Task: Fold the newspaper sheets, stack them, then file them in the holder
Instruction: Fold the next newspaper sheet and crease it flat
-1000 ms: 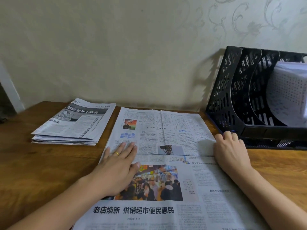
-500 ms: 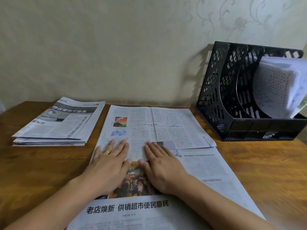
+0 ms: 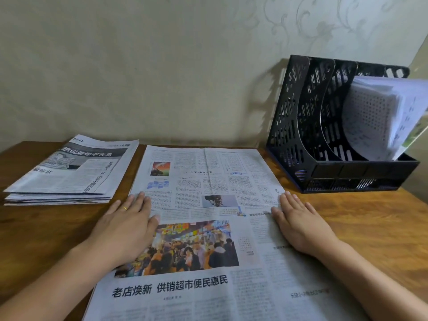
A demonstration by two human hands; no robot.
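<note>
A large newspaper sheet [image 3: 208, 181] lies on the wooden table, its far half folded toward me so that the folded edge runs across the middle. My left hand [image 3: 126, 225] lies flat with straight fingers on the sheet's left edge at that fold line. My right hand [image 3: 298, 221] lies flat on the right edge at the same line. A stack of folded newspapers [image 3: 69, 172] sits at the back left. The black mesh file holder [image 3: 301, 126] stands at the back right, with papers in its rightmost slot.
The wall runs close behind the table [image 3: 34, 239]. White papers [image 3: 379, 119] lean out of the holder's right compartment. Its two left compartments show only mesh dividers. Bare wood lies to the right of the sheet, in front of the holder.
My right hand has slid from the middle of the fold line out to the sheet's right edge. My left hand has slid outward to the left edge.
</note>
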